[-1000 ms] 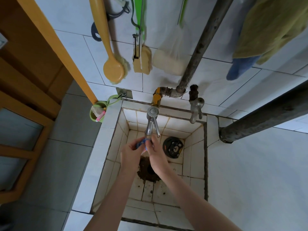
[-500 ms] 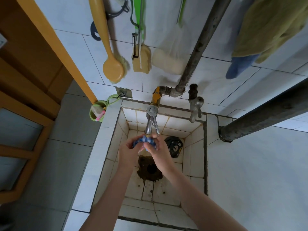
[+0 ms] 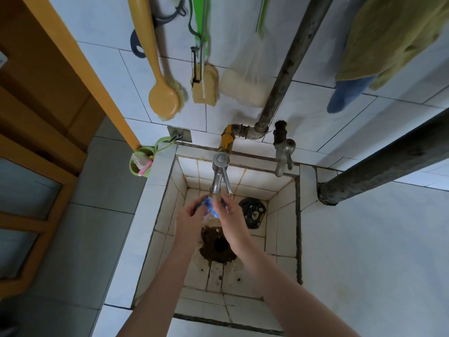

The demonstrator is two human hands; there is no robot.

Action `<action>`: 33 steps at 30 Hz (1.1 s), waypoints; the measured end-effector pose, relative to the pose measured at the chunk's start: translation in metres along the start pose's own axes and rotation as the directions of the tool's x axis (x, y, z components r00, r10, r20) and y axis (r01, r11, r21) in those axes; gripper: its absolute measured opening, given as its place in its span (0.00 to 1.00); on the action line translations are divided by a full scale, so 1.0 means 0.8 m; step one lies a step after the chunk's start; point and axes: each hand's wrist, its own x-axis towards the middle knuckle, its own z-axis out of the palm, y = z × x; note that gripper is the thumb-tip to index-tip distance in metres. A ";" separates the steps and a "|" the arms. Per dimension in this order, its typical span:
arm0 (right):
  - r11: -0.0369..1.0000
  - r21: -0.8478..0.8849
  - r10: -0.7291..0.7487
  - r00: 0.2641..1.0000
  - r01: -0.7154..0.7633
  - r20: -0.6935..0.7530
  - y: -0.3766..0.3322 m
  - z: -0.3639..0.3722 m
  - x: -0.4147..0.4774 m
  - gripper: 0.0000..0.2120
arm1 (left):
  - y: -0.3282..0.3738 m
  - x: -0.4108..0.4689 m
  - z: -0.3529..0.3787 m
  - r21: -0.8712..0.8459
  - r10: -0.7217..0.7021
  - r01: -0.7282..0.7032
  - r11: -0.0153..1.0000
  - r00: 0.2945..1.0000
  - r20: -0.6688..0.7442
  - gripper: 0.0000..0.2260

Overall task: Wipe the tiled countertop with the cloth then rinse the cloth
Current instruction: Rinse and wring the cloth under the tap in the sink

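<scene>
Cloth: a blue cloth (image 3: 208, 208), wet and bunched into a small crumpled wad, right under the spout of the tap (image 3: 220, 176).
Left hand: the left hand (image 3: 188, 218) is just below the tap on its left, fingers curled round the cloth.
Right hand: the right hand (image 3: 230, 216) is just below the tap on its right, fingers closed on the other side of the same wad.
Tap: shiny metal, with a round cap and a thin lever.
Sink: a square sink (image 3: 167, 215) below the tap, lined with small white glazed tiles and stained grout.
Drain: a round drain (image 3: 220, 244) below the tap, ringed with dark brown grime.
Bench: the pale tiled bench (image 3: 364, 251) is right of the tap, smooth and flat.
Brush: a yellow plastic brush (image 3: 162, 98) with an oval head hangs above the tap.
Pipe: a rusty grey pipe (image 3: 286, 64) rises above the tap.
</scene>
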 end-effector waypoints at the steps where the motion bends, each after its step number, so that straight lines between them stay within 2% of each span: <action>1: 1.000 0.010 -0.010 0.997 0.010 0.083 0.000 0.002 -0.005 0.08 | 0.001 0.001 0.000 -0.028 -0.018 0.018 0.999 1.000 0.004 0.12; 3: 0.996 0.088 0.003 0.986 -0.018 0.167 0.005 0.004 -0.011 0.12 | 0.000 -0.001 -0.002 -0.012 -0.006 0.006 1.000 1.000 0.017 0.13; 5: 0.998 0.063 -0.003 0.991 -0.006 0.134 0.009 0.004 -0.010 0.11 | -0.001 -0.004 -0.004 0.032 0.025 -0.026 0.999 1.000 0.015 0.14; 9: 0.994 -0.093 -0.070 0.994 0.062 -0.085 0.011 -0.003 -0.007 0.07 | -0.005 -0.007 -0.004 0.073 0.049 -0.050 0.996 0.999 0.010 0.13; 10: 0.996 -0.083 -0.048 0.987 0.036 -0.153 0.011 -0.003 -0.005 0.07 | -0.005 -0.007 -0.003 0.081 0.041 -0.042 0.996 0.999 0.017 0.13; 13: 0.992 0.089 0.109 0.948 -0.086 -0.299 0.006 0.001 0.004 0.10 | -0.006 -0.008 0.000 0.060 0.009 -0.013 0.998 0.998 0.063 0.11; 15: 0.988 0.127 0.120 0.949 -0.086 -0.291 0.000 0.006 0.003 0.10 | -0.005 -0.008 0.001 0.028 0.019 -0.021 0.999 0.999 0.040 0.12; 17: 0.991 0.129 0.067 0.982 -0.045 -0.175 -0.005 0.009 -0.005 0.08 | -0.003 -0.007 0.000 0.004 0.038 -0.038 0.999 0.999 0.002 0.14; 19: 0.999 0.046 0.004 0.999 -0.002 -0.043 -0.007 0.010 -0.013 0.07 | 0.000 -0.005 0.001 -0.003 0.046 -0.046 0.999 0.999 0.001 0.15; 21: 1.000 0.011 -0.017 1.000 0.017 0.002 -0.006 0.009 -0.015 0.07 | 0.000 -0.007 0.003 0.009 0.044 -0.044 0.999 0.999 0.026 0.16; 25: 1.000 -0.005 0.000 1.000 0.000 -0.025 -0.004 0.010 -0.010 0.07 | -0.006 -0.010 -0.001 0.062 0.065 -0.067 0.996 0.997 0.035 0.15; 28: 1.000 -0.022 -0.004 0.987 0.000 -0.164 0.002 0.010 -0.003 0.07 | -0.003 -0.012 -0.001 0.073 0.070 -0.073 0.995 0.996 0.048 0.14; 31: 0.994 0.038 0.109 0.950 -0.103 -0.293 0.004 0.009 0.006 0.09 | 0.000 -0.012 0.001 0.025 0.050 -0.051 0.998 0.997 0.057 0.12; 33: 0.989 0.077 0.142 0.944 -0.125 -0.299 0.001 0.007 0.008 0.09 | -0.001 -0.013 0.002 -0.002 0.039 -0.039 0.999 0.999 0.036 0.11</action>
